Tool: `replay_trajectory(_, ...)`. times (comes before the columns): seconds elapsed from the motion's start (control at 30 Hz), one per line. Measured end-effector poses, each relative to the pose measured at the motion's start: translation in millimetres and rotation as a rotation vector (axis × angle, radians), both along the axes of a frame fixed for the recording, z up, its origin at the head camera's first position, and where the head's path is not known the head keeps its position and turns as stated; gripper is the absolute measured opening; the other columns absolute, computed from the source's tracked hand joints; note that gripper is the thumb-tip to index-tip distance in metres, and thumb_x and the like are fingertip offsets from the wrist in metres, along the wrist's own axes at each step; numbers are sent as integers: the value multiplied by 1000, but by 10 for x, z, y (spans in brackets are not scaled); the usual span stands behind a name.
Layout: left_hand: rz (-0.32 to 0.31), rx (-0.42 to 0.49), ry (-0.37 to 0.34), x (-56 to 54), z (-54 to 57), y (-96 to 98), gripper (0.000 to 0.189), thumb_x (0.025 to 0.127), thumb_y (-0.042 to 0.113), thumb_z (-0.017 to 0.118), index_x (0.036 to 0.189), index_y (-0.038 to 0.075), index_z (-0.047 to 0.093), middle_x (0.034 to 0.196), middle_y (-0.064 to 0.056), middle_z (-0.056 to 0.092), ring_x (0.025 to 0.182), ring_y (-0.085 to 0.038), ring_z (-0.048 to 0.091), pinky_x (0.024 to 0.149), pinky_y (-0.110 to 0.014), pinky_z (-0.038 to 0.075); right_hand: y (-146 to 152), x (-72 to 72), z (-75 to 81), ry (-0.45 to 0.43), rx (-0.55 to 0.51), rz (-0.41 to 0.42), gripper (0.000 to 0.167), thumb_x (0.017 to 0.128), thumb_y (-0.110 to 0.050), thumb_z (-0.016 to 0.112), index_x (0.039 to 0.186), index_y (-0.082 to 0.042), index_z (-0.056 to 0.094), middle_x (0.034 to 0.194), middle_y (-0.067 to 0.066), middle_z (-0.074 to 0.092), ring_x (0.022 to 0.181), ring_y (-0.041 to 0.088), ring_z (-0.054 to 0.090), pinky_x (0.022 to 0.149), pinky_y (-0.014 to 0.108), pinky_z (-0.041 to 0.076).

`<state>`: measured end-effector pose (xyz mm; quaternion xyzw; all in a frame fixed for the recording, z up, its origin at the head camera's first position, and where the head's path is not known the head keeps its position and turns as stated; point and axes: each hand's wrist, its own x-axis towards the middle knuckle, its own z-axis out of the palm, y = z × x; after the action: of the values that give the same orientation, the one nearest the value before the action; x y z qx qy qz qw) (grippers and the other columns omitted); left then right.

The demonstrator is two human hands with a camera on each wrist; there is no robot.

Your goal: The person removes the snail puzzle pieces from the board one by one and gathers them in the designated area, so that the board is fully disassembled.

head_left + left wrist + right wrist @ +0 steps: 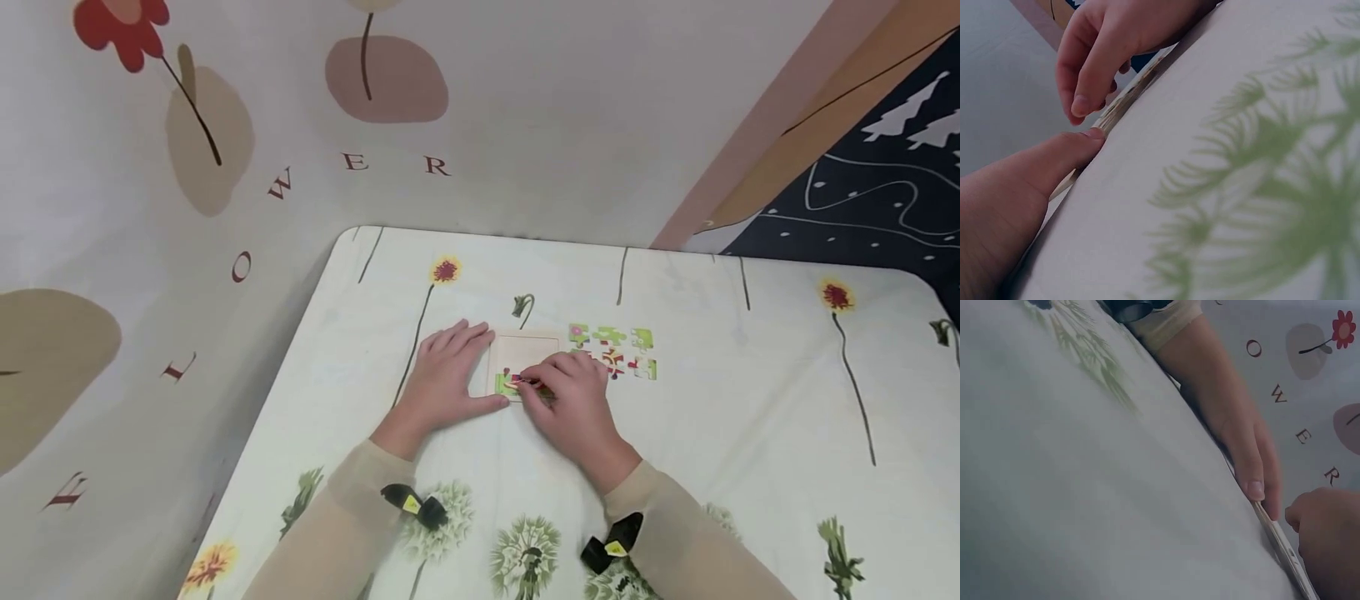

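A shallow square puzzle tray (527,343) of pale wood lies on the table between the hands. My left hand (448,377) rests along its left side, fingers stretched forward, thumb on the near edge. Over the tray's near part, my right hand (576,404) pinches a small colourful puzzle piece (529,382) between thumb and fingers; the fingers hide much of it. Green puzzle pieces (501,386) lie in the tray's near row, partly covered by that hand. In the left wrist view, the left thumb (1079,150) presses on the tray's edge.
Several loose puzzle pieces (609,336), green, red and white, lie in rows right of the tray, some partly behind the right hand. A white flowered cloth (735,400) covers the table. A printed curtain (540,167) rises behind the far edge.
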<state>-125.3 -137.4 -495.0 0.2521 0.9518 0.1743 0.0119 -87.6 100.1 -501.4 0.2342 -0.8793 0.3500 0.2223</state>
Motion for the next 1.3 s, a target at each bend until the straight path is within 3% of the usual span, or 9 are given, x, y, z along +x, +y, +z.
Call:
replay_trajectory(0.13, 3, -9, 16, 1, 11, 3, 103, 86, 78, 68, 164, 16, 44, 170, -3, 39, 160, -30, 24, 122, -58, 23, -121, -33, 36, -20, 19, 25, 10, 95, -13, 72, 94, -12, 82, 88, -2, 70, 81, 23, 57, 80, 44, 44)
replay_trajectory(0.27, 12, -10, 28, 4, 1, -3, 102, 85, 77, 70, 163, 15, 46, 169, -4, 41, 159, -31, 26, 122, -58, 23, -240, -44, 60, -94, 70, 30, 15, 94, -10, 65, 96, -11, 80, 88, -1, 71, 77, 21, 58, 75, 38, 49)
replay_trajectory(0.47, 18, -4, 41, 18, -3, -11, 99, 84, 73, 71, 161, 14, 49, 167, -4, 43, 157, -32, 30, 121, -58, 25, -331, -44, 78, -164, 128, 9, 19, 92, -7, 63, 101, -13, 78, 92, -1, 75, 82, 23, 66, 79, 44, 54)
replay_trajectory(0.83, 10, 9, 63, 12, -17, -9, 98, 84, 72, 71, 160, 14, 49, 167, -4, 44, 157, -33, 31, 120, -59, 26, -411, -55, 181, -317, 251, -68, 19, 93, -8, 61, 109, -8, 71, 96, 4, 73, 83, 28, 65, 81, 47, 53)
replay_trajectory(1.3, 12, 0, 52, 2, -21, 13, 97, 85, 70, 70, 161, 14, 48, 167, -4, 43, 158, -32, 30, 121, -58, 25, -408, -64, 212, -330, 268, -83, 17, 90, -10, 63, 106, -8, 69, 91, 4, 70, 79, 28, 63, 78, 46, 52)
